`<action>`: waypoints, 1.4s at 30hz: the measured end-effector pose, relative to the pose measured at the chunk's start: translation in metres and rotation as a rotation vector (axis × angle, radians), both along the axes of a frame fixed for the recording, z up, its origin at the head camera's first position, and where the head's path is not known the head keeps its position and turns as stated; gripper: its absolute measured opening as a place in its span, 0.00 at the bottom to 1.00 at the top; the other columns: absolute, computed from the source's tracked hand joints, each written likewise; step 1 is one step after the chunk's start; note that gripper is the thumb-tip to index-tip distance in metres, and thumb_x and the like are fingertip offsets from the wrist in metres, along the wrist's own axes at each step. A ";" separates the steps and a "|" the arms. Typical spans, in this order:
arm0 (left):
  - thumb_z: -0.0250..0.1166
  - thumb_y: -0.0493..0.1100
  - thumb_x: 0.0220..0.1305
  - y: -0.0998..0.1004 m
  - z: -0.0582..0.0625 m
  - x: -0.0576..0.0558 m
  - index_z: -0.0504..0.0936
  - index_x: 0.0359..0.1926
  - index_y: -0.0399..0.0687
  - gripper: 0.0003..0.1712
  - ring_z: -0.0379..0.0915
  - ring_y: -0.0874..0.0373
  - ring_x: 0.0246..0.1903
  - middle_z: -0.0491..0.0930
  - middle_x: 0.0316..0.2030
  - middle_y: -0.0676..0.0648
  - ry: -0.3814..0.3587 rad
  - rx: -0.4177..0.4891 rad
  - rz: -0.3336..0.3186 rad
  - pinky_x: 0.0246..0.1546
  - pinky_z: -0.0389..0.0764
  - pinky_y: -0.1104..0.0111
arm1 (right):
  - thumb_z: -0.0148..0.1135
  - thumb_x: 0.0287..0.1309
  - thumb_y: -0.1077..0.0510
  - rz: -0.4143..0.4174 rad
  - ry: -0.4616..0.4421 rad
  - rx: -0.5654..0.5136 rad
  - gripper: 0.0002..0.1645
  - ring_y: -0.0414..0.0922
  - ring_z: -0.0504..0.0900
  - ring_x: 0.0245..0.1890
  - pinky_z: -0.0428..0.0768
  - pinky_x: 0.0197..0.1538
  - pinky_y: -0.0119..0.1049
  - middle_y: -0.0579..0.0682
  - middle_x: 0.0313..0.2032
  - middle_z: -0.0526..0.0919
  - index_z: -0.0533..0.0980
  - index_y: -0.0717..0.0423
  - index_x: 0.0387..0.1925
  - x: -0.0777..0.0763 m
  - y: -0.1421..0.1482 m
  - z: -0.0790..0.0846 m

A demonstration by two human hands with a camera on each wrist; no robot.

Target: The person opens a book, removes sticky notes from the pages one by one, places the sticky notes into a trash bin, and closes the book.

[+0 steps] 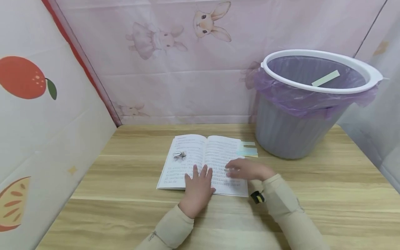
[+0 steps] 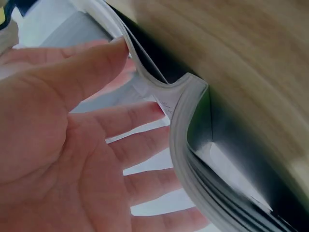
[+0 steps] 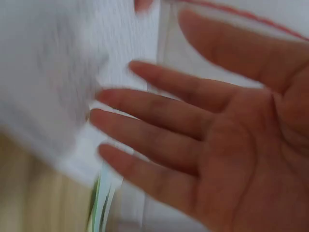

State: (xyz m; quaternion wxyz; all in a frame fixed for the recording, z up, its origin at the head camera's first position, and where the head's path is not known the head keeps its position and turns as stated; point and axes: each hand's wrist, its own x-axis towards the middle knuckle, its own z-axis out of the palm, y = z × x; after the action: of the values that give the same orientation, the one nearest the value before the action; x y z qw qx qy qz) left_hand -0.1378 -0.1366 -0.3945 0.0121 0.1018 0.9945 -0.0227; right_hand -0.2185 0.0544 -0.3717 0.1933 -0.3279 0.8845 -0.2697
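An open book (image 1: pixel 225 149) lies on the wooden table, with printed text on both pages and a small picture on the left one. My left hand (image 1: pixel 198 189) rests spread on its lower middle, fingers straight across the fold; the left wrist view shows the thumb (image 2: pixel 91 67) at the book's bottom edge. Over the right page is my right hand (image 1: pixel 247 169), its fingers extended and holding nothing; the right wrist view shows its bare palm (image 3: pixel 241 150). Pale green and blue sticky tabs (image 1: pixel 249 151) stick out from the book's right edge.
A grey bin (image 1: pixel 284 128) with a white rim and purple liner stands at the back right of the table (image 1: pixel 118 166). A pale green strip (image 1: pixel 325 78) is inside the bin. Printed curtains hang behind and to the left.
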 end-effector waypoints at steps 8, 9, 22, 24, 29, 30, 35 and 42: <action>0.66 0.58 0.58 0.001 0.000 0.000 0.71 0.66 0.52 0.36 0.60 0.43 0.67 0.68 0.66 0.50 0.004 -0.095 0.003 0.58 0.67 0.44 | 0.60 0.43 0.76 -0.348 0.462 0.078 0.14 0.60 0.80 0.39 0.78 0.44 0.54 0.61 0.35 0.83 0.82 0.67 0.35 -0.028 0.037 -0.005; 0.66 0.58 0.57 0.000 0.000 0.000 0.71 0.66 0.52 0.36 0.60 0.43 0.66 0.69 0.66 0.50 0.003 -0.096 0.005 0.57 0.68 0.44 | 0.60 0.41 0.77 -0.346 0.486 0.099 0.15 0.61 0.79 0.39 0.78 0.44 0.54 0.61 0.35 0.83 0.82 0.67 0.34 -0.030 0.038 -0.006; 0.66 0.59 0.57 0.000 0.002 -0.002 0.71 0.66 0.52 0.38 0.60 0.42 0.66 0.68 0.66 0.49 -0.005 -0.109 0.004 0.57 0.68 0.43 | 0.63 0.40 0.77 -0.345 0.555 0.249 0.14 0.59 0.77 0.38 0.76 0.40 0.55 0.59 0.36 0.83 0.82 0.62 0.31 -0.041 0.030 -0.018; 0.66 0.59 0.56 0.000 0.001 -0.002 0.71 0.66 0.52 0.38 0.60 0.42 0.66 0.68 0.66 0.49 -0.003 -0.114 0.002 0.57 0.68 0.44 | 0.62 0.42 0.76 -0.344 0.539 0.267 0.12 0.58 0.77 0.37 0.76 0.40 0.55 0.58 0.35 0.83 0.82 0.63 0.30 -0.042 0.030 -0.017; 0.66 0.59 0.56 0.001 0.001 -0.001 0.71 0.66 0.53 0.38 0.61 0.43 0.66 0.69 0.66 0.49 -0.002 -0.127 0.000 0.56 0.69 0.44 | 0.61 0.45 0.76 -0.325 0.492 0.304 0.10 0.57 0.77 0.35 0.76 0.38 0.53 0.57 0.33 0.82 0.80 0.63 0.29 -0.044 0.029 -0.017; 0.66 0.59 0.56 0.002 0.001 -0.001 0.71 0.66 0.53 0.38 0.61 0.43 0.66 0.69 0.66 0.49 -0.004 -0.129 -0.001 0.56 0.69 0.44 | 0.61 0.45 0.76 -0.321 0.488 0.306 0.10 0.57 0.77 0.34 0.76 0.38 0.53 0.58 0.33 0.82 0.80 0.63 0.29 -0.044 0.029 -0.017; 0.66 0.59 0.57 0.002 0.001 -0.001 0.71 0.66 0.53 0.37 0.61 0.43 0.66 0.69 0.66 0.49 -0.003 -0.138 -0.001 0.56 0.69 0.45 | 0.60 0.48 0.76 -0.312 0.494 0.279 0.09 0.58 0.81 0.34 0.78 0.39 0.53 0.60 0.34 0.84 0.82 0.64 0.30 -0.046 0.025 -0.011; 0.66 0.59 0.57 0.001 -0.001 -0.002 0.71 0.66 0.52 0.38 0.61 0.42 0.66 0.69 0.66 0.49 0.002 -0.134 -0.006 0.56 0.69 0.44 | 0.62 0.47 0.75 -0.298 0.504 0.300 0.08 0.57 0.79 0.31 0.77 0.36 0.52 0.58 0.29 0.82 0.80 0.63 0.27 -0.046 0.024 -0.013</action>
State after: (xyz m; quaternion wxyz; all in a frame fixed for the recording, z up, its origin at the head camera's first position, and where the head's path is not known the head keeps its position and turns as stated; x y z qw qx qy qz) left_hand -0.1402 -0.1358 -0.3953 0.0177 0.1036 0.9905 -0.0892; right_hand -0.2646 0.0780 -0.3847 -0.0270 -0.2191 0.9727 -0.0719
